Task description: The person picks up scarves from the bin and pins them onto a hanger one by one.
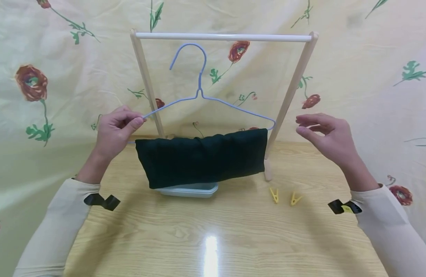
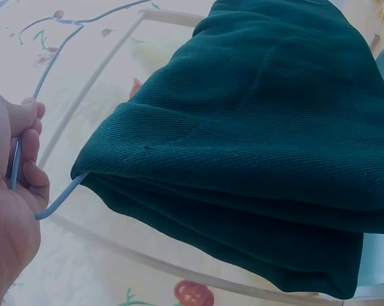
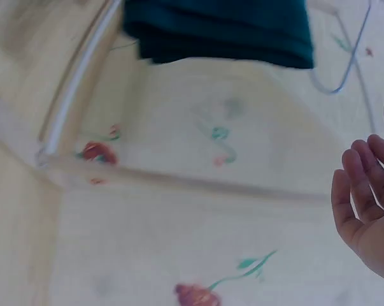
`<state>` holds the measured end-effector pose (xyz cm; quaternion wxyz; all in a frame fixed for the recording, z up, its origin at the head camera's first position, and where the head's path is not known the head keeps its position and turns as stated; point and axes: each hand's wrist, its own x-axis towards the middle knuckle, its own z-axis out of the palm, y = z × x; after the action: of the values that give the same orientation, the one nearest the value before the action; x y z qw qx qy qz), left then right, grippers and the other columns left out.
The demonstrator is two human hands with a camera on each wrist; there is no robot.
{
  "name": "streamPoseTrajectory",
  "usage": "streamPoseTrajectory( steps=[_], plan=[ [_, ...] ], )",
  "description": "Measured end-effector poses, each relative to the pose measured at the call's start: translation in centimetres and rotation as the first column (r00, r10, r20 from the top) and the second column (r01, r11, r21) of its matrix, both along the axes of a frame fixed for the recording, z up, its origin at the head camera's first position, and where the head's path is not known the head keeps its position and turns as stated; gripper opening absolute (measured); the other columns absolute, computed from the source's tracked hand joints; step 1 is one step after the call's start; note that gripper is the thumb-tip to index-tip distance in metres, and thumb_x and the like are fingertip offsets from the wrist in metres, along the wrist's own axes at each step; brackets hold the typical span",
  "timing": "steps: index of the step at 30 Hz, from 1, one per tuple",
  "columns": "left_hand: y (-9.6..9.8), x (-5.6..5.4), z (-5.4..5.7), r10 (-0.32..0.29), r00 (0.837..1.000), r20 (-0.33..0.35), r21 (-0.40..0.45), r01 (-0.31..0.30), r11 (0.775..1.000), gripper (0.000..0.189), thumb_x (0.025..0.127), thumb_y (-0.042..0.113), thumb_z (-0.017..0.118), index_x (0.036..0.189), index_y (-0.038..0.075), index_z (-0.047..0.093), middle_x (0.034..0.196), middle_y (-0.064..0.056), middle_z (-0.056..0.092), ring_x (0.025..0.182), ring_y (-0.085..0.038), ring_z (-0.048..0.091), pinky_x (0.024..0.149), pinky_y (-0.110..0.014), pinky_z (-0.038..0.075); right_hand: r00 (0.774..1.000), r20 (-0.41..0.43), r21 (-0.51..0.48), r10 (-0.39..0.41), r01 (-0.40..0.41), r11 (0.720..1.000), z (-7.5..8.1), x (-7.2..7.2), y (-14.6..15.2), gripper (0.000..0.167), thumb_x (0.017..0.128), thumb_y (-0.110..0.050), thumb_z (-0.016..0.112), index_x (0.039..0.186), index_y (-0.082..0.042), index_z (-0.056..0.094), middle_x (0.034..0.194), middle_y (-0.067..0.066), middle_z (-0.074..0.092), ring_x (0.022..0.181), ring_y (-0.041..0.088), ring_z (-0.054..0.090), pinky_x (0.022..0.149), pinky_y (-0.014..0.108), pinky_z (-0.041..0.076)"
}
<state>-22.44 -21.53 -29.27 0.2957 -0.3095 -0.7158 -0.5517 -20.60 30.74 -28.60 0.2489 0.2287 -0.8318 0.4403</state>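
The left grip [image 1: 117,130] pinches the blue hanger [image 1: 200,81] bearing dark cloth [image 1: 202,159] (right grip [image 1: 328,135] released).

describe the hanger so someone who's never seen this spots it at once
Find the wooden rack with the white top bar. In front of it, the left hand grips the hanger, a thin blue wire outline with dark green cloth draped over its lower part. Its rounded hook sets it apart from the straight, pale rack and the cloth.
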Motion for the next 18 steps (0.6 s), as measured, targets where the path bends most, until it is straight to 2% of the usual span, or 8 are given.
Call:
streamPoseTrajectory(
  steps=[6, 8, 15, 18],
  plan=[
    [0.1, 0.1, 0.3, -0.055, 0.998, 0.007, 0.084, 0.054, 0.995, 0.014, 0.091, -0.005, 0.072, 0.091, -0.019, 0.070, 0.074, 0.004, 0.061, 0.060, -0.008, 0.046, 0.055, -0.014, 0.040, 0.993, 0.114, 0.014, -0.045, 0.043, 0.999, -2.9, 0.3, 2.8, 0.029, 0.089, 0.005, 0.074, 0.118, 0.007, 0.071, 0.104, -0.021, 0.073, 0.088, -0.004, 0.070, 0.078, 0.009, 0.052],
    [0.1, 0.1, 0.4, -0.057, 0.998, 0.005, 0.083, 0.056, 0.995, 0.014, 0.091, -0.006, 0.072, 0.091, -0.020, 0.070, 0.073, 0.005, 0.060, 0.060, -0.008, 0.045, 0.054, -0.014, 0.039, 0.987, 0.155, 0.026, -0.044, 0.041, 0.999, -4.0, 0.4, 3.7, 0.029, 0.089, 0.004, 0.074, 0.118, 0.007, 0.071, 0.105, -0.022, 0.073, 0.088, -0.004, 0.070, 0.078, 0.009, 0.051],
    [0.1, 0.1, 0.4, -0.050, 0.999, 0.012, 0.070, 0.049, 0.996, 0.005, 0.089, -0.016, 0.067, 0.090, -0.021, 0.068, 0.073, 0.005, 0.059, 0.060, -0.009, 0.044, 0.054, -0.015, 0.038, 0.971, 0.236, 0.076, 0.027, -0.047, 0.996, -7.9, 0.8, 5.8, 0.030, 0.087, 0.007, 0.075, 0.116, 0.007, 0.072, 0.109, -0.014, 0.074, 0.093, -0.001, 0.070, 0.081, 0.012, 0.053],
    [0.1, 0.1, 0.3, -0.050, 0.999, 0.015, 0.069, 0.049, 0.996, 0.004, 0.089, -0.018, 0.067, 0.091, -0.021, 0.069, 0.073, 0.004, 0.058, 0.060, -0.010, 0.044, 0.054, -0.015, 0.038, 0.957, 0.283, 0.096, 0.058, -0.089, 0.991, -9.6, 0.7, 6.8, 0.032, 0.087, 0.005, 0.076, 0.118, 0.005, 0.072, 0.113, -0.009, 0.074, 0.098, -0.001, 0.069, 0.082, 0.015, 0.054]
  ],
)
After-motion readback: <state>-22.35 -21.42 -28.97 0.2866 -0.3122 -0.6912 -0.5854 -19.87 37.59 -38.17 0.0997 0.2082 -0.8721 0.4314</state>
